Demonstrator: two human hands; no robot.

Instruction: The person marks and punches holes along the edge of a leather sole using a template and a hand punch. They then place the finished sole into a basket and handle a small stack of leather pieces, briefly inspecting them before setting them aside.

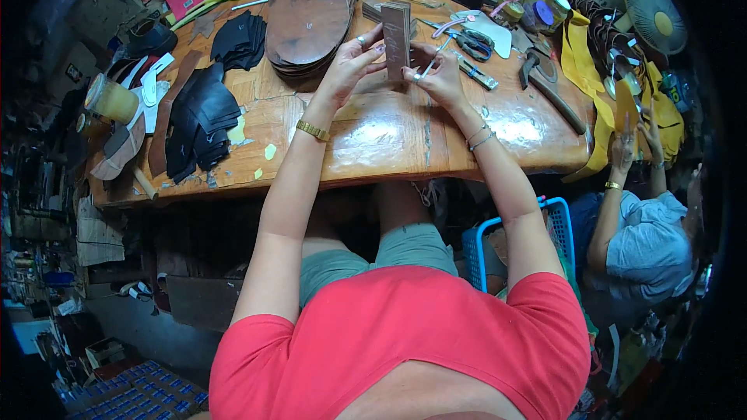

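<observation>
A bundle of brown leather strips (397, 40) stands on end between my two hands, with faint writing on its front face. My left hand (354, 68) grips the bundle's left edge, fingers curled toward it. On the other side, my right hand (437, 76) pinches a thin, pale, pen-like tool (433, 62), and its fingers also touch the bundle's right edge. Behind my left hand lies a tall stack of rounded brown leather pieces (307, 19). Beside my right hand are a utility cutter (476, 71) and dark-handled pliers (475, 44).
A hammer (548, 89) lies at the table's right, near yellow leather pieces (580, 62). Black leather pieces (204, 113) and a jar (113, 99) are at left. A blue basket (475, 253) stands below the table's edge. Another person (650, 241) works at right, holding yellow material.
</observation>
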